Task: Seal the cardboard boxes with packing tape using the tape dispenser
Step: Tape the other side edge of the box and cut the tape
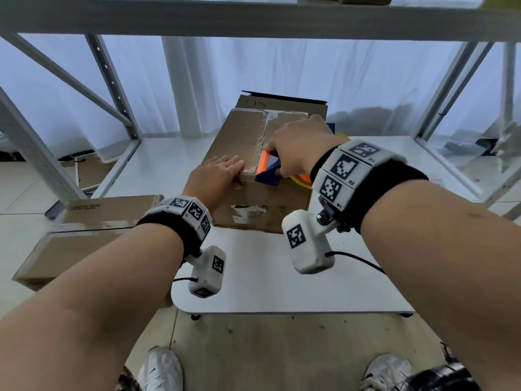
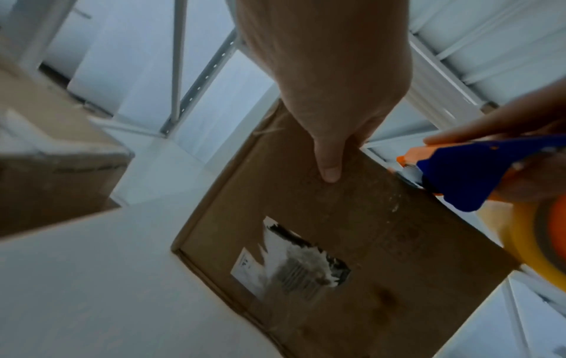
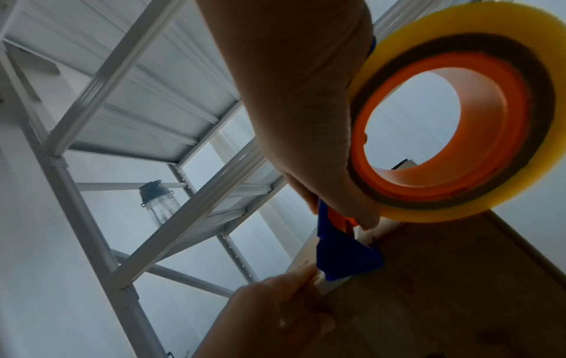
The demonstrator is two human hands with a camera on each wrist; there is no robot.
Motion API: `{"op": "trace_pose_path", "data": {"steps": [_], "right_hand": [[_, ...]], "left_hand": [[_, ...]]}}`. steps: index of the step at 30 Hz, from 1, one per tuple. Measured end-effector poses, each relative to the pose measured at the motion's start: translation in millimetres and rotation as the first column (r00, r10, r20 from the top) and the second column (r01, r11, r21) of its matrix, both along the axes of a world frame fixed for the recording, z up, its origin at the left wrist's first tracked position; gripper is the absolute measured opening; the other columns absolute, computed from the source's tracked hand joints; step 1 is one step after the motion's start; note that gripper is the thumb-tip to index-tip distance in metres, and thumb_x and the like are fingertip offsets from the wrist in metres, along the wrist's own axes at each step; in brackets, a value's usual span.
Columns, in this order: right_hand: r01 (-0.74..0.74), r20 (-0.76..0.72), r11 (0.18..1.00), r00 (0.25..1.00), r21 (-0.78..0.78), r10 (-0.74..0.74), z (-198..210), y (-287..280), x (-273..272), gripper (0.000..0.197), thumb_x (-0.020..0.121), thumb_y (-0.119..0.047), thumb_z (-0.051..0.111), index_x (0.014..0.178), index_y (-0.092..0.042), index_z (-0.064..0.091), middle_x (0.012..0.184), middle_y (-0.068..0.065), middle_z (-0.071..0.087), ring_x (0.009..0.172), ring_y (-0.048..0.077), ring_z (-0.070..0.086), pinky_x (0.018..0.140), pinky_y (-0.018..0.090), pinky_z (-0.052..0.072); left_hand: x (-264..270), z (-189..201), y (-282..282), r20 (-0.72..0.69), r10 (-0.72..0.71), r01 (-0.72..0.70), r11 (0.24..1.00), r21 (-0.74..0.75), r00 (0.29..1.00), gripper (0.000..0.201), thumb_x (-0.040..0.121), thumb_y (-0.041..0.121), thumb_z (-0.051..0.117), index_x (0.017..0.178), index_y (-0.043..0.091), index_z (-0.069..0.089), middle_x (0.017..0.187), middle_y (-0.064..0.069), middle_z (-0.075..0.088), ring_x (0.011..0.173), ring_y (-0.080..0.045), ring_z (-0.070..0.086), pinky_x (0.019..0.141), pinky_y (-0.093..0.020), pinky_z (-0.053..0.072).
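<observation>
A tall cardboard box point(image 1: 242, 136) stands on the white table point(image 1: 267, 277), with clear tape along its top seam. My left hand point(image 1: 220, 172) lies flat on the box's near top edge, its thumb point(image 2: 329, 159) down the front face point(image 2: 352, 242). My right hand point(image 1: 296, 148) grips the blue and orange tape dispenser point(image 1: 269, 170) at the near top edge, just right of the left hand. The dispenser point(image 3: 343, 254) touches the box corner, with its yellowish tape roll point(image 3: 459, 113) beside my palm. The blade area is partly hidden.
A second, flatter cardboard box point(image 1: 84, 230) lies at the table's left. Another box point(image 1: 284, 104) stands behind the tall one. A grey metal shelf frame point(image 1: 112, 88) surrounds the table. A water bottle point(image 3: 159, 203) stands on a shelf. My white shoes point(image 1: 160, 371) are below.
</observation>
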State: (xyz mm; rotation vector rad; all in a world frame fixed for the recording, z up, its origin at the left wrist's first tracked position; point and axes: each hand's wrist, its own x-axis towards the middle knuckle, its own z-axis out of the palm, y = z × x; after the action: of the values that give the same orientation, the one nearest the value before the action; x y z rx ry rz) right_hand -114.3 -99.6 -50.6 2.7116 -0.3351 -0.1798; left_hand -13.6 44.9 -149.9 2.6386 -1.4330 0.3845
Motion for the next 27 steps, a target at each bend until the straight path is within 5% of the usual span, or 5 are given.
{"op": "trace_pose_path", "data": {"steps": [4, 8, 12, 19, 27], "right_hand": [[0.037, -0.036, 0.999, 0.999, 0.002, -0.037, -3, -2, 11, 0.035, 0.074, -0.038, 0.068, 0.108, -0.031, 0.064, 0.097, -0.003, 0.064, 0.092, 0.023, 0.059, 0.070, 0.037, 0.034], [0.027, -0.032, 1.000, 0.999, -0.017, -0.027, -4, -4, 10, 0.043, 0.072, -0.043, 0.072, 0.113, -0.033, 0.063, 0.103, -0.004, 0.064, 0.097, 0.022, 0.059, 0.071, 0.036, 0.035], [-0.014, -0.038, 1.000, 0.999, -0.006, 0.013, 0, -2, 2, 0.048, 0.074, -0.050, 0.070, 0.118, -0.033, 0.061, 0.109, -0.003, 0.063, 0.103, 0.023, 0.058, 0.075, 0.037, 0.036], [-0.041, 0.014, 0.998, 0.999, 0.049, 0.040, 10, -33, -47, 0.067, 0.082, -0.048, 0.064, 0.143, -0.042, 0.036, 0.126, 0.001, 0.055, 0.115, 0.026, 0.052, 0.082, 0.037, 0.040], [0.013, 0.013, 1.000, 1.000, 0.022, -0.013, 3, -41, -53, 0.069, 0.083, -0.046, 0.064, 0.144, -0.045, 0.031, 0.130, -0.001, 0.053, 0.117, 0.026, 0.051, 0.077, 0.035, 0.036]], "left_hand": [[-5, -3, -14, -0.033, 0.032, -0.032, 0.999, -0.010, 0.999, 0.051, 0.099, 0.023, 0.046, 0.147, 0.013, 0.032, 0.154, -0.006, 0.029, 0.143, -0.018, 0.026, 0.115, -0.028, 0.014], [-10, -14, -17, -0.015, 0.015, -0.015, 1.000, -0.010, 1.000, 0.060, 0.098, 0.033, 0.047, 0.151, 0.022, 0.021, 0.157, -0.003, 0.023, 0.144, -0.022, 0.023, 0.117, -0.034, 0.012], [-8, -13, -16, -0.043, 0.027, -0.029, 0.999, -0.043, 0.999, 0.055, 0.098, 0.034, 0.047, 0.149, 0.027, 0.028, 0.155, 0.001, 0.028, 0.143, -0.019, 0.026, 0.116, -0.033, 0.016], [-9, -16, -15, -0.041, 0.032, -0.035, 0.997, -0.070, 0.999, 0.057, 0.096, 0.034, 0.053, 0.148, 0.028, 0.030, 0.154, 0.003, 0.029, 0.143, -0.016, 0.026, 0.117, -0.031, 0.014], [-14, -13, -14, -0.051, 0.044, -0.045, 0.999, -0.027, 0.998, 0.061, 0.095, 0.039, 0.050, 0.150, 0.027, 0.025, 0.156, 0.001, 0.024, 0.144, -0.019, 0.022, 0.119, -0.034, 0.011]]}}
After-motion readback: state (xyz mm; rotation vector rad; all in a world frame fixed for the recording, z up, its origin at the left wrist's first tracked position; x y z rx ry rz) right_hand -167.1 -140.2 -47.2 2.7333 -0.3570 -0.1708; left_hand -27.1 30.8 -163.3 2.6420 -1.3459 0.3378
